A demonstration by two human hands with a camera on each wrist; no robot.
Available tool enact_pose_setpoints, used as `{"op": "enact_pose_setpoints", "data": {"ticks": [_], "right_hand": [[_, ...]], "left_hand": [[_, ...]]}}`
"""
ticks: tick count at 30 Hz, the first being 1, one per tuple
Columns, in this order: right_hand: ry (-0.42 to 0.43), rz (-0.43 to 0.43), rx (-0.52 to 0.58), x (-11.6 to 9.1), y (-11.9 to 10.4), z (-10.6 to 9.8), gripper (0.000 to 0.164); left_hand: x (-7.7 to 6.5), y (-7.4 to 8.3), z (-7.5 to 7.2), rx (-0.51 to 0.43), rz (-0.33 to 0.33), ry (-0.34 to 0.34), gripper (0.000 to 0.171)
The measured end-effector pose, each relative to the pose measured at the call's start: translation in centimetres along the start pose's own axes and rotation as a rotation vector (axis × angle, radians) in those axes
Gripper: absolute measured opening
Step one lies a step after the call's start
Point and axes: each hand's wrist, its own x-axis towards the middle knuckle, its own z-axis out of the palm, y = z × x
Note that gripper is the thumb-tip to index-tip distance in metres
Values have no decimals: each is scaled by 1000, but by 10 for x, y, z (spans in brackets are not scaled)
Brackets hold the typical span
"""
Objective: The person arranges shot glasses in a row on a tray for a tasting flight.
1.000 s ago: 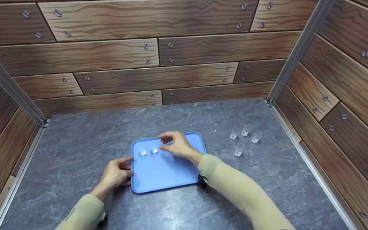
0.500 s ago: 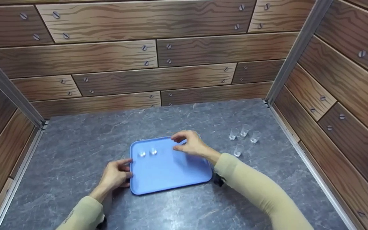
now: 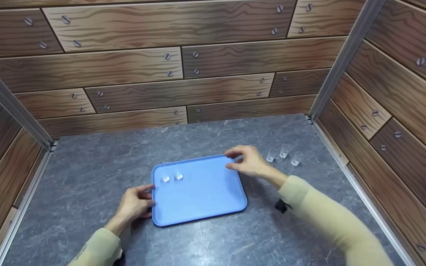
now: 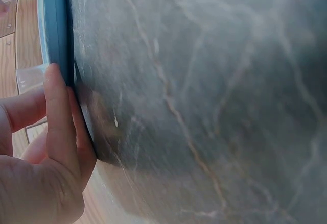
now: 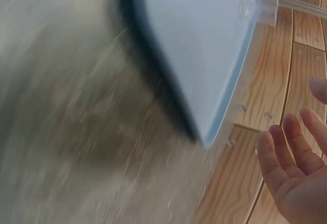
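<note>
A blue rectangular tray [image 3: 202, 199] lies on the dark marbled tabletop. Two small clear cups [image 3: 172, 177] stand on it near the back left. My left hand [image 3: 133, 203] rests at the tray's left rim; in the left wrist view its extended fingers [image 4: 60, 117] touch the rim's outer side. Over the back right corner of the tray is my right hand [image 3: 248, 162], thumb apart from the fingers and nothing between them. Beyond it, to the right, several clear cups [image 3: 284, 151] stand on the table. One nearer cup is hidden behind the right hand and wrist.
Wood-plank-patterned walls [image 3: 183, 85] close in the back and both sides, with metal strips [image 3: 329, 70] along the corners. Around the tray the marbled tabletop [image 3: 213, 240] shows, most of it in front and at the left.
My right hand has moved right, from above the tray beside the two cups to the tray's back right corner. The left hand stays at the left rim.
</note>
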Motion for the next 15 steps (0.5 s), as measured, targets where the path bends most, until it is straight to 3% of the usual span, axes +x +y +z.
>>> {"op": "enact_pose_setpoints", "data": {"ticks": [15], "right_hand": [[-29, 23, -147, -53, 38, -56, 35]], "left_hand": [[-1, 1, 0, 19, -8, 2, 63]]}}
